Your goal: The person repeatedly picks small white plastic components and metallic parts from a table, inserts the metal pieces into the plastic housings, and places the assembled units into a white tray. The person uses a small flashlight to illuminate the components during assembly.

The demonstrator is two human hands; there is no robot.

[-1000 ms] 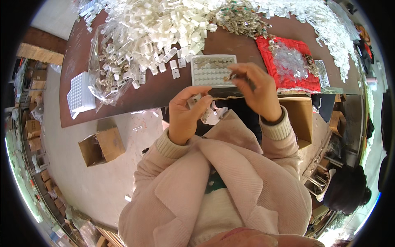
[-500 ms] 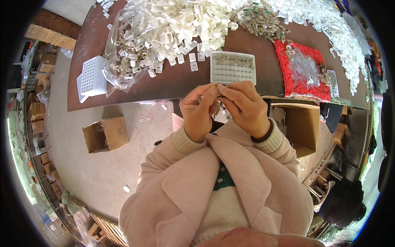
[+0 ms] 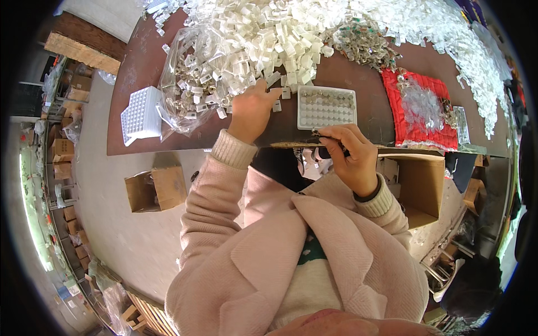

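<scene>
My left hand reaches over the table to the near edge of a heap of small white plastic pieces. Its thumb and forefinger are apart, beside a few loose pieces. My right hand is closed in a pinch at the table's front edge, on a small dark metal part whose exact kind is too small to make out. Just beyond that hand lies a white tray with rows of round hollows, the far rows holding small greyish pieces.
A clear plastic bag of small metal and white parts lies left of the heap, beside stacked white trays. Rightward are a heap of metal parts and a red cloth. Cardboard boxes stand below the table.
My hands were together before my chest, fingers meeting. The left has moved forward and left to the white pieces; the right has come slightly right and down with the small metal part.
</scene>
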